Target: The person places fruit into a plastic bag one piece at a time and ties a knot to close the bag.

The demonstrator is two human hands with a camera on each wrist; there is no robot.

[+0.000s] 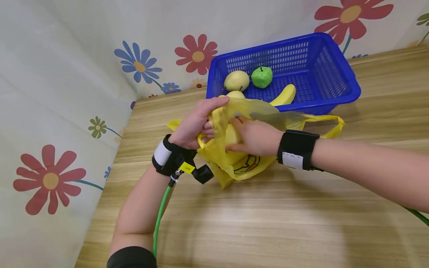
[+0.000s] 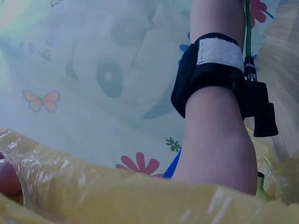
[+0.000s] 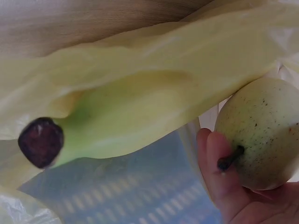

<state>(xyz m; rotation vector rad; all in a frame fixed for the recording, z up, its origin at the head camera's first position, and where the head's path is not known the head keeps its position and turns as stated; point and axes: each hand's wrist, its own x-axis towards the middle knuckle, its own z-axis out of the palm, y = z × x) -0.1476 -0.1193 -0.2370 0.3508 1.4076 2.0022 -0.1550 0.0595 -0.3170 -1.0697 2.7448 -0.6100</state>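
My left hand [image 1: 191, 126] grips the rim of a yellow plastic bag [image 1: 216, 158] at its left side, thumb on the upper edge. Inside the bag's mouth, my right hand [image 1: 259, 137] holds a pale yellow pear [image 3: 264, 133], fingers around it near the dark stem. A banana [image 3: 131, 114] with a dark end shows against the bag's film in the right wrist view. In the left wrist view the right forearm [image 2: 217, 135] reaches down past the bag's edge, which hides the hand.
Behind the bag stands a blue basket [image 1: 348, 87]. It holds a pear [image 1: 236, 80], a green apple-like fruit [image 1: 261, 77], a banana [image 1: 285, 95] and another pear [image 1: 236, 94] partly hidden by the bag. A bag handle loop [image 1: 336, 128] lies to the right. Flowered cloth [image 1: 97, 74] borders the wooden table [image 1: 268, 223].
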